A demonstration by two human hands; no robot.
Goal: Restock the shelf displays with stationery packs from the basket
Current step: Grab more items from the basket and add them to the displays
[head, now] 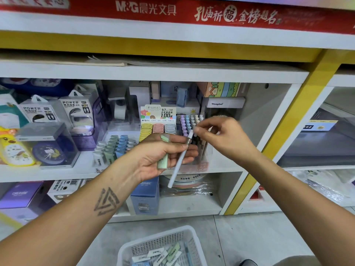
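Before the white shelf (134, 172) of pastel stationery, the left hand (163, 154) curls round a slim, pale blue plastic pen (177, 166) and a flat mint-green eraser pack (163, 160). The right hand (221, 135) pinches the pen's white tip. Below, on the floor, a white plastic lattice basket (159, 240) holds more rectangular packs.

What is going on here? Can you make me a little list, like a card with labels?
place: shop shelf with stationery displays
left hand: holds a green pack and a pale pen
right hand: pinches the pen's top end
pen display: pastel pens upright, behind the hands
basket: white, on the floor, packs inside
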